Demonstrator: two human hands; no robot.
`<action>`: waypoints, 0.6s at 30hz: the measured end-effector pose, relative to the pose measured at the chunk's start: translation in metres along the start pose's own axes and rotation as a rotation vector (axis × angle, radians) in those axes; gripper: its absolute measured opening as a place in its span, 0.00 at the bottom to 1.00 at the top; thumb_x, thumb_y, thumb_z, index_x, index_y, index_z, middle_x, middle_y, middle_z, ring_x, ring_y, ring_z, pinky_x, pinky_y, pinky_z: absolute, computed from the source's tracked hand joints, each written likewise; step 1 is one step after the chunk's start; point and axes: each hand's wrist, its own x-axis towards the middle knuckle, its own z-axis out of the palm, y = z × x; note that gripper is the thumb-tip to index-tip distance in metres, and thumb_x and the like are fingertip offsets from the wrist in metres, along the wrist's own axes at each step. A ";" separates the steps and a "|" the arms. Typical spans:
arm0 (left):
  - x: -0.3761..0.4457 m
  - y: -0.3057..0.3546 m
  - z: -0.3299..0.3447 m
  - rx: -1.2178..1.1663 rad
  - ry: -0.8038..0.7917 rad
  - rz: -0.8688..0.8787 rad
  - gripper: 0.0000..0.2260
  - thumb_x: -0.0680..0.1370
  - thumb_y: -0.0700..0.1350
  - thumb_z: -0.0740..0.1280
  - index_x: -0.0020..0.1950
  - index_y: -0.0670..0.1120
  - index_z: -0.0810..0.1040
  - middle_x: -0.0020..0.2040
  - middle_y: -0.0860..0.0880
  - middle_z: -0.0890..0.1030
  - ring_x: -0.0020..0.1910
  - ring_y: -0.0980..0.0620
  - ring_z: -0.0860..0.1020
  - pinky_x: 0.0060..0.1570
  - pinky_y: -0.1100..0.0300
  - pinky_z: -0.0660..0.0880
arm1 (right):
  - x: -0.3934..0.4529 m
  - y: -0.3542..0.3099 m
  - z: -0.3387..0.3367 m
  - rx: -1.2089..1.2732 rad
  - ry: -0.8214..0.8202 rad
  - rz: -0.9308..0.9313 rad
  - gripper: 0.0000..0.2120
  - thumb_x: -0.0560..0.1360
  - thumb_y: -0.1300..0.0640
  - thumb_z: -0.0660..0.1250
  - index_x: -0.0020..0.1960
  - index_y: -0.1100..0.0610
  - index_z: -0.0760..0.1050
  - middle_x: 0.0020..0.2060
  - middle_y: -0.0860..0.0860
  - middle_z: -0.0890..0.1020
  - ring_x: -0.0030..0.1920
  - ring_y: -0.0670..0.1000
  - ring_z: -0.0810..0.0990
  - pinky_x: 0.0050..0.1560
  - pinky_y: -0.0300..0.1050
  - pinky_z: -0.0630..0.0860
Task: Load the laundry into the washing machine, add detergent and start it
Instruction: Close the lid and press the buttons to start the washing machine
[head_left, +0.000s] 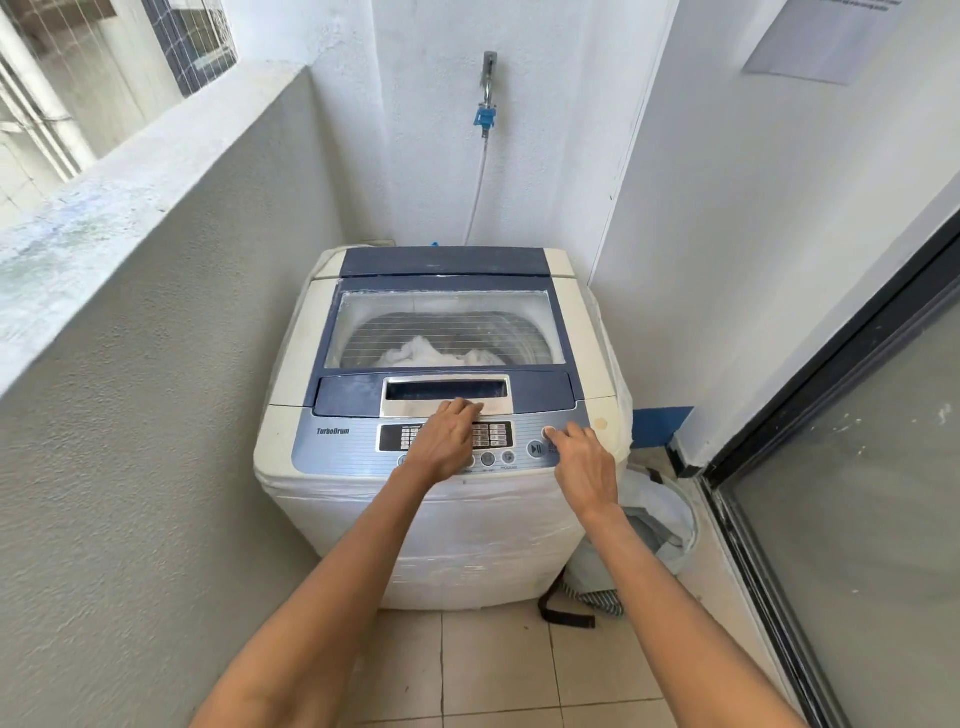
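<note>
White walls close in a small corner where the washing machine stands, cream and blue, lid shut, white laundry inside. Left hand lies flat, holding nothing; right hand pokes a button.

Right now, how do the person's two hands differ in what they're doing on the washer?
The left hand lies across the middle of the control panel, fingers reaching the lid handle; the right hand sits further right, one fingertip on a round button. The left covers several buttons; the right covers few. Both are bare and hold nothing.
</note>
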 end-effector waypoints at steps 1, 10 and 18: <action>-0.001 -0.002 -0.001 0.013 0.023 -0.028 0.21 0.77 0.35 0.56 0.70 0.41 0.68 0.65 0.43 0.71 0.64 0.43 0.68 0.65 0.52 0.66 | 0.000 0.000 -0.001 0.008 0.005 -0.003 0.19 0.77 0.70 0.56 0.64 0.57 0.75 0.52 0.56 0.79 0.53 0.56 0.75 0.43 0.50 0.74; -0.012 -0.020 -0.007 0.079 0.052 -0.051 0.23 0.74 0.35 0.63 0.69 0.43 0.70 0.65 0.47 0.71 0.64 0.45 0.68 0.64 0.56 0.67 | -0.001 -0.004 -0.004 0.029 0.073 -0.007 0.16 0.74 0.73 0.59 0.57 0.60 0.77 0.48 0.57 0.82 0.49 0.58 0.77 0.40 0.50 0.75; -0.008 -0.038 -0.021 -0.151 0.049 -0.081 0.22 0.74 0.28 0.53 0.65 0.38 0.74 0.63 0.42 0.74 0.65 0.45 0.69 0.65 0.58 0.64 | -0.002 -0.002 -0.001 0.044 0.112 -0.005 0.17 0.71 0.75 0.63 0.54 0.61 0.80 0.43 0.57 0.82 0.43 0.59 0.78 0.33 0.49 0.73</action>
